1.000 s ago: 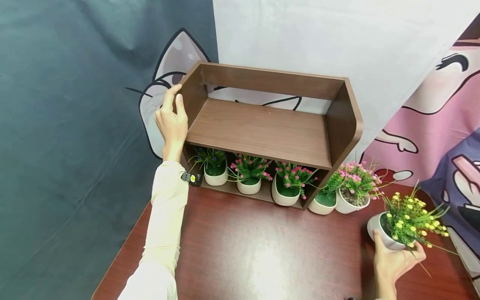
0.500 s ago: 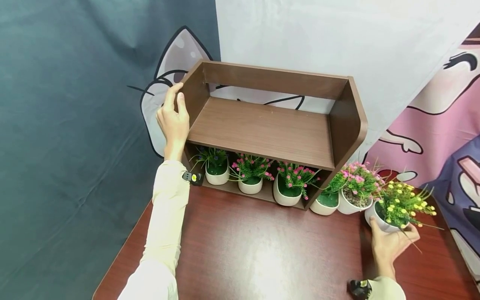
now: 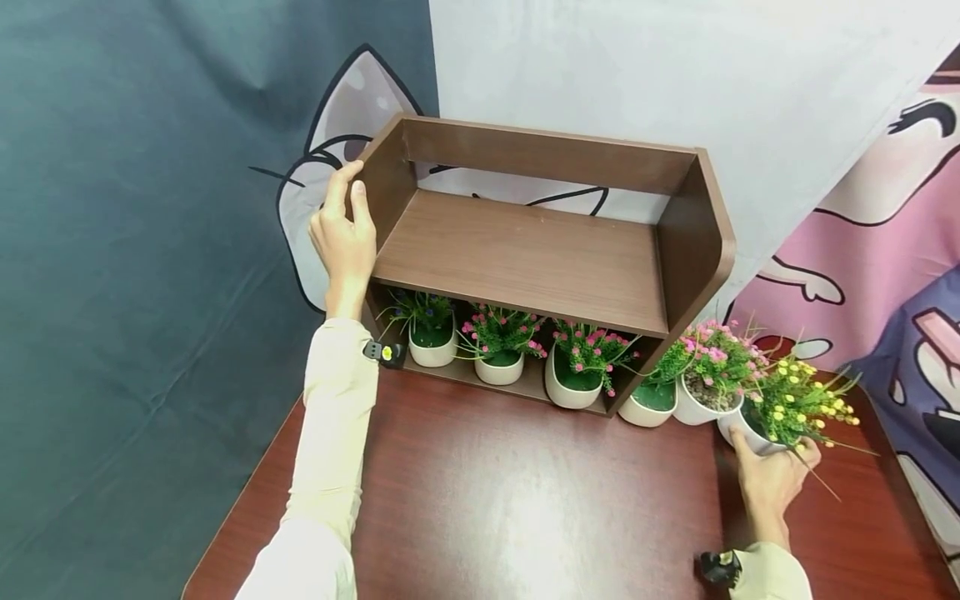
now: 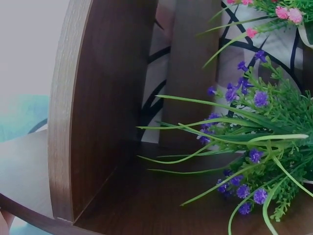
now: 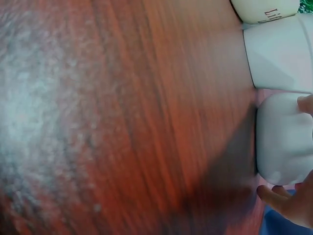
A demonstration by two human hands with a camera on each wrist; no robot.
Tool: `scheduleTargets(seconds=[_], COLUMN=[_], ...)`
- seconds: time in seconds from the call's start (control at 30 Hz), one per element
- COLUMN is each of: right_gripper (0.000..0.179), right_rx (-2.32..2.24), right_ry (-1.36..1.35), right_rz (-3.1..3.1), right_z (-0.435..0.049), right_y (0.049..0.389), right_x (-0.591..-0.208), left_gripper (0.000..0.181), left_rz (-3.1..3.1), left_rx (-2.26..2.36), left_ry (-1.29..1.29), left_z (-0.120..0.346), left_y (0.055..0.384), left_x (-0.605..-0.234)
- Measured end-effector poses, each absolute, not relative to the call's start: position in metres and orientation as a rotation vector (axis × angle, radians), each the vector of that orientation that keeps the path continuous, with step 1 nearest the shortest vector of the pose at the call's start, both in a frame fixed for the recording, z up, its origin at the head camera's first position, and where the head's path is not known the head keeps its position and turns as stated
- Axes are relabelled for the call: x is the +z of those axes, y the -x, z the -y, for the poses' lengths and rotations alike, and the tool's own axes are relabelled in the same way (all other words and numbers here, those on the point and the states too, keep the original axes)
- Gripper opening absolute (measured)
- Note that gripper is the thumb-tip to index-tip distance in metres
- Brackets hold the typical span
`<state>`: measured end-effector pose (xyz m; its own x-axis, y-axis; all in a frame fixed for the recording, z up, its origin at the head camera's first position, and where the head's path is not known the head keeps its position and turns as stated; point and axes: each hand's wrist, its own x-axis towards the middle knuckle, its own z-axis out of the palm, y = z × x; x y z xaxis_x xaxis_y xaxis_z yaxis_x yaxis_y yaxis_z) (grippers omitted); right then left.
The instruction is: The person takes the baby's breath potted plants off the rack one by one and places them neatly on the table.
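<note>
My right hand (image 3: 772, 483) grips a white pot of yellow flowers (image 3: 798, 404) at the right of the table. In the right wrist view the thumb (image 5: 305, 104) is on one side of this smooth pot (image 5: 283, 139), with the fingers (image 5: 286, 201) at the other. Its base is right at the tabletop, close beside a white pot of pink flowers (image 3: 708, 400). My left hand (image 3: 345, 242) holds the upper left side panel of a brown two-tier shelf (image 3: 532, 258), thumb toward the inner face. The left wrist view shows purple flowers (image 4: 244, 132) inside the lower tier.
Along the lower tier stand pots of purple flowers (image 3: 432, 350) and pink flowers (image 3: 501, 369), and another pink-flowered pot (image 3: 570, 392). A green plant in a cream pot (image 3: 648, 408) stands just outside the shelf's right side. Printed cloth (image 3: 585, 75) hangs behind the red-brown table (image 3: 525, 492).
My right hand has brought the yellow-flowered pot left and farther back, up close to the pink-flowered pot. My left hand has stayed at the shelf's side panel.
</note>
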<state>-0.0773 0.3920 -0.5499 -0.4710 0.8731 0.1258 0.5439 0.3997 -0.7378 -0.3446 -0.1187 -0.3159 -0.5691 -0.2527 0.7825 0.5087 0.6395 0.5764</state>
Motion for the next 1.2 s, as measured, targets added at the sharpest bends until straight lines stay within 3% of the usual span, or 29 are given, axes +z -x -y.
scheduleTargets(seconds=[0.53,0.8,1.2], right_gripper=[0.092,0.076,0.072], right_rx=[0.871,0.906,0.974], right_ry=[1.183,1.128,0.946], right_rz=[2.139,2.067,2.223], right_z=[-0.383,-0.333,-0.244], right_y=[0.058,0.024,0.022], right_x=[-0.544,-0.545,-0.549], left_gripper=[0.027,0.027,0.026], left_rz=[1.931,1.924,1.911], left_rx=[-1.018,-1.009,-1.010], left_ry=[0.206,0.236,0.243], left_z=[0.121,0.119,0.117], left_y=[0.345,0.344,0.344], left_x=[-0.313,-0.315,-0.315])
